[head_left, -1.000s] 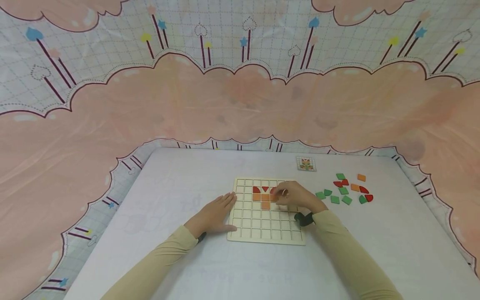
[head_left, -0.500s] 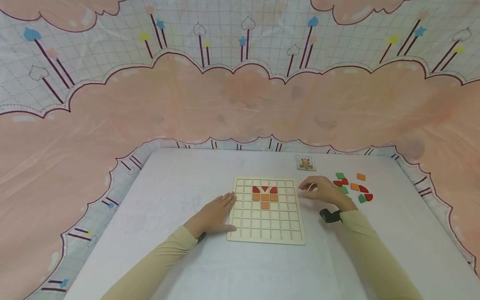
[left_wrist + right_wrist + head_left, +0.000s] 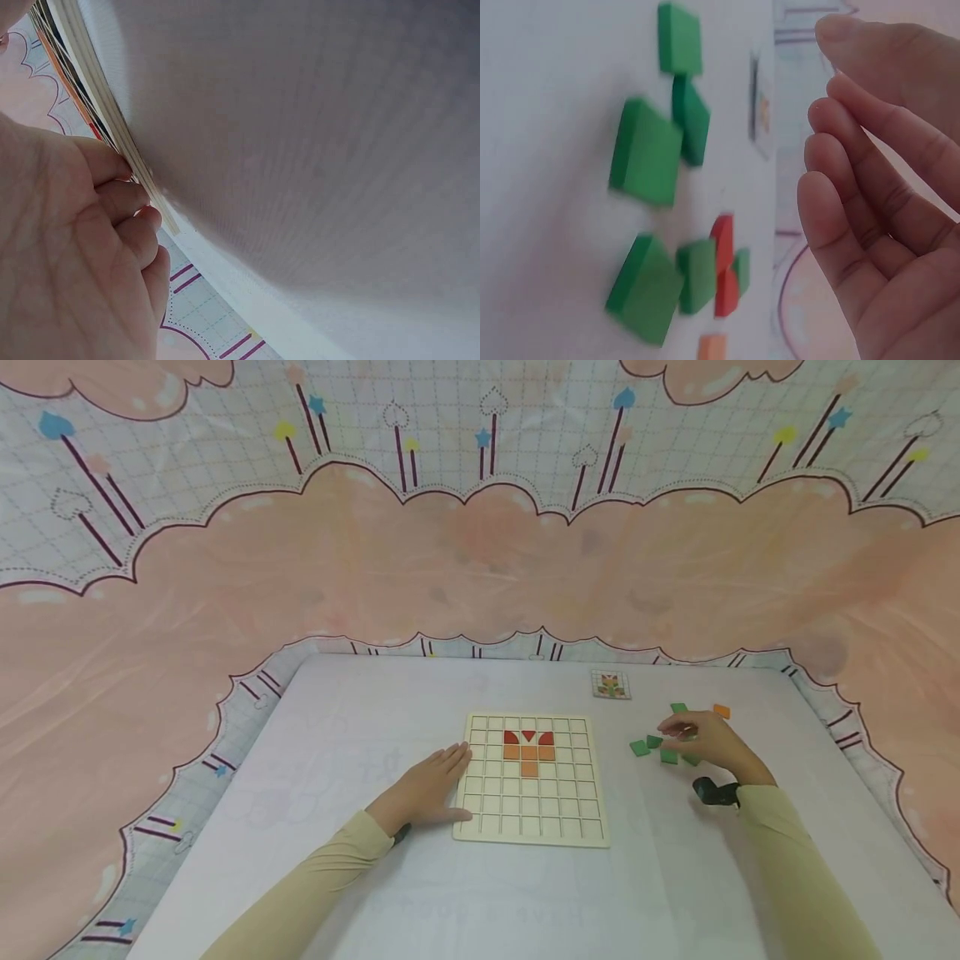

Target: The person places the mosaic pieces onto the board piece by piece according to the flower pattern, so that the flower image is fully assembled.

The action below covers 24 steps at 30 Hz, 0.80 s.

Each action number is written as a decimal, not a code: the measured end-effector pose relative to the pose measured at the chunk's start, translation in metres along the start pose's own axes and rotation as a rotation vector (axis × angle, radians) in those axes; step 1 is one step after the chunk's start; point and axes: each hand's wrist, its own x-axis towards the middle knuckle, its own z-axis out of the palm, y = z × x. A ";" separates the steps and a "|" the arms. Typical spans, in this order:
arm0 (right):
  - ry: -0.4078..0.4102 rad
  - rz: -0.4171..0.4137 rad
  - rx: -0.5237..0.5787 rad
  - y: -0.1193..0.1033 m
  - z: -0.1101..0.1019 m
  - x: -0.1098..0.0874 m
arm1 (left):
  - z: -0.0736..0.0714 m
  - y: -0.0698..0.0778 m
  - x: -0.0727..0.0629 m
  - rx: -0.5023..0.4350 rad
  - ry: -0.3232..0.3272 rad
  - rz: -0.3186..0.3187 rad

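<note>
Left hand point(image 3: 427, 787): lying along the left edge of the grid board point(image 3: 532, 814), fingers fairly straight and thumb spread; I see it touching the wood without clasping it
Right hand point(image 3: 708, 742): above the loose tiles, fingers relaxed and gently bent, thumb parted from them; my wrist feed shows the grasp empty
Grid board: flat on the worktop point(image 3: 450, 902), just right of the left hand and well to the left of the right hand
Red top row: ahead and to the right of the left hand I make out a rounded red piece point(image 3: 512, 738), a red triangle point(image 3: 528, 736) and a second rounded red piece point(image 3: 546, 739), side by side
Orange squares point(image 3: 528, 753): three in a row directly below the reds, with one more under the middle, all to the right of the left hand
Green tiles point(image 3: 639, 748): several, to the left of the right hand's fingertips and partly beneath it; up close they come through blurred to me
Loose reds point(image 3: 726, 292): on my right wrist feed, beyond the nearer greens; from the head they are mostly masked by the right hand
Orange tile point(image 3: 722, 712): just past the knuckles of the right hand, partly covered by it
Pattern card point(image 3: 611, 685): farther ahead and to the left of the right hand, printed with a small flower-like figure on a grid
</note>
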 end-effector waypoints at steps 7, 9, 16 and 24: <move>-0.003 0.035 0.018 0.016 0.003 0.004 | -0.002 0.000 -0.002 0.002 -0.006 -0.008; -0.010 0.037 0.016 0.020 0.006 0.007 | -0.003 0.001 -0.002 -0.001 -0.007 -0.010; -0.054 0.015 -0.030 0.027 0.012 0.021 | -0.003 0.002 -0.002 -0.014 -0.003 -0.008; -0.105 0.063 -0.062 0.029 0.015 0.030 | 0.000 0.000 0.000 0.003 -0.004 0.005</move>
